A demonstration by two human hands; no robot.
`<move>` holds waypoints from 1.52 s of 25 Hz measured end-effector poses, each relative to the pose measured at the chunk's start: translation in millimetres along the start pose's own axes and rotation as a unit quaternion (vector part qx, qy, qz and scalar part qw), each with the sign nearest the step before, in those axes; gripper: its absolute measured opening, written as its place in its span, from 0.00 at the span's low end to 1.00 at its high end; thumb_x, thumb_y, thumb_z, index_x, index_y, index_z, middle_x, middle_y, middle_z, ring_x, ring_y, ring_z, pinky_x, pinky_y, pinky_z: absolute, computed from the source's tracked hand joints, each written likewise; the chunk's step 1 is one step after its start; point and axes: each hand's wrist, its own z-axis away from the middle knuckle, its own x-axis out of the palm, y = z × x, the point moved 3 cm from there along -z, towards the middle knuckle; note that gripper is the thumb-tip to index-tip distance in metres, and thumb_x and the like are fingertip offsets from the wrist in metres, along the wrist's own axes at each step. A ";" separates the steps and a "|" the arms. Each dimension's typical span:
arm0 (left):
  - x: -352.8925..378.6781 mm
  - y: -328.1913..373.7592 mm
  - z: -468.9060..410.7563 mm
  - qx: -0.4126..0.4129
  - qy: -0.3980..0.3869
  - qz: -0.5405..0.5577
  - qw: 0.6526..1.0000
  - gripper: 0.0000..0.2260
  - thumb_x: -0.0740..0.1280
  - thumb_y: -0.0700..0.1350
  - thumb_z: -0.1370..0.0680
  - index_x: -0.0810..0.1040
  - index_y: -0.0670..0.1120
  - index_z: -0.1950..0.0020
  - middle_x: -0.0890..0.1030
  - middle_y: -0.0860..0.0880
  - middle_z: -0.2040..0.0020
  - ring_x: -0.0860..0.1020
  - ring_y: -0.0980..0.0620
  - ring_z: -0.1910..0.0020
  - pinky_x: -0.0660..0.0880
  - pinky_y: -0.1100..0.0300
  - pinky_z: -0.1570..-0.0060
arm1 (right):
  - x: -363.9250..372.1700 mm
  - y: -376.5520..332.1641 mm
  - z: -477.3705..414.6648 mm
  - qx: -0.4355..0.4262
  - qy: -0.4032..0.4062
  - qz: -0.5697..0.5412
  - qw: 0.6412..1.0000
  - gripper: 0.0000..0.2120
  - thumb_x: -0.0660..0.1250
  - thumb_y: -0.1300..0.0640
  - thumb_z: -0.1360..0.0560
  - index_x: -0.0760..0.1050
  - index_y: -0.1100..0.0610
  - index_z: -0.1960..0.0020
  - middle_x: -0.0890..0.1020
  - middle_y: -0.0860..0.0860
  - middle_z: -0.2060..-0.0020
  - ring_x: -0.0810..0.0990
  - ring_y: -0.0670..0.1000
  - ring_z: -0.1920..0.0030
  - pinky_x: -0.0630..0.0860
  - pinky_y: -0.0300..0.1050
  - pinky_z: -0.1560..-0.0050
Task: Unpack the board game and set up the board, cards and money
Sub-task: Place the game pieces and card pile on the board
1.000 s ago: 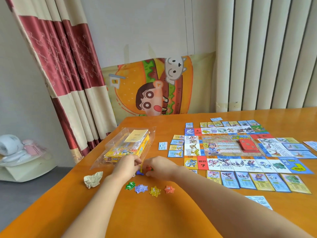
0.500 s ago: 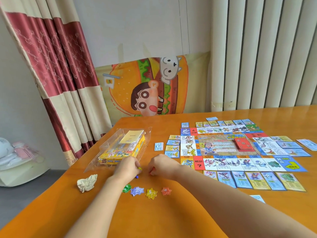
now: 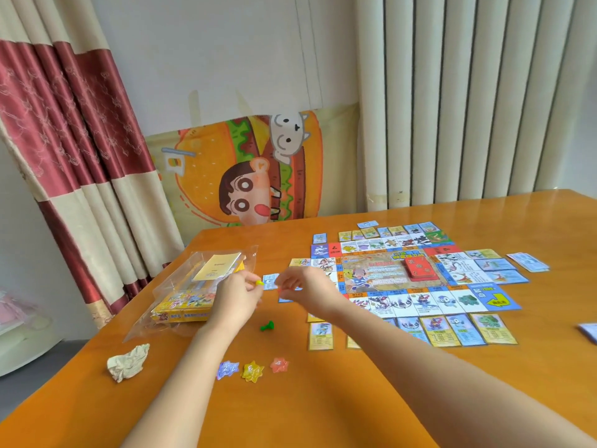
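While left hand [image 3: 237, 299] pinches yellow piece [image 3: 259, 282] (right hand [image 3: 305, 287], red piece [image 3: 280, 288]), pawn [image 3: 267, 325] lies near.

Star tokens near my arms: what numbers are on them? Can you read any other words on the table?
"2": blue star token
"3": yellow star token
"4": red star token
Too small or blurred to read: the print on the board, red card pile, cards, booklet and yellow box.
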 end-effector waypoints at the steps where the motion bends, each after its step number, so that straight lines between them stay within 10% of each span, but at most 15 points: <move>1: 8.4 13.7 1.8 0.012 -0.012 0.025 1.000 0.07 0.66 0.38 0.24 0.80 0.42 0.47 0.82 0.47 0.63 0.81 0.49 0.64 0.78 0.57 0.60 | -21.8 5.8 6.5 0.008 0.023 -0.002 1.000 0.09 0.70 0.62 0.27 0.81 0.59 0.46 0.82 0.51 0.58 0.78 0.48 0.57 0.74 0.40 0.52; 14: 168.7 189.8 33.2 0.165 -0.206 0.080 0.961 0.06 0.73 0.42 0.28 0.84 0.42 0.52 0.81 0.49 0.64 0.75 0.62 0.70 0.68 0.73 0.69 | -255.2 129.0 118.3 0.231 0.153 0.151 0.949 0.07 0.76 0.61 0.32 0.84 0.57 0.54 0.83 0.49 0.63 0.76 0.39 0.66 0.68 0.26 0.69; 19: 230.9 229.1 32.0 0.181 -0.246 0.017 0.952 0.06 0.73 0.38 0.28 0.82 0.38 0.53 0.79 0.45 0.60 0.77 0.50 0.60 0.75 0.59 0.56 | -267.3 163.7 134.8 0.273 0.120 0.202 0.933 0.07 0.74 0.64 0.32 0.84 0.58 0.54 0.85 0.52 0.57 0.80 0.47 0.59 0.73 0.36 0.61; 27: 290.8 260.1 23.2 0.223 -0.269 -0.126 0.928 0.05 0.68 0.35 0.29 0.78 0.44 0.61 0.77 0.44 0.62 0.78 0.45 0.60 0.77 0.51 0.56 | -264.1 193.6 137.8 0.270 0.088 0.187 0.940 0.08 0.73 0.65 0.31 0.82 0.59 0.51 0.85 0.53 0.56 0.78 0.45 0.60 0.68 0.25 0.67; 38: 305.0 263.0 24.5 0.219 -0.277 -0.150 0.923 0.04 0.69 0.37 0.28 0.82 0.41 0.54 0.82 0.44 0.55 0.80 0.45 0.56 0.76 0.54 0.58 | -260.3 196.8 141.8 0.271 0.075 0.189 0.941 0.12 0.71 0.66 0.29 0.79 0.59 0.45 0.84 0.53 0.52 0.81 0.50 0.54 0.74 0.37 0.56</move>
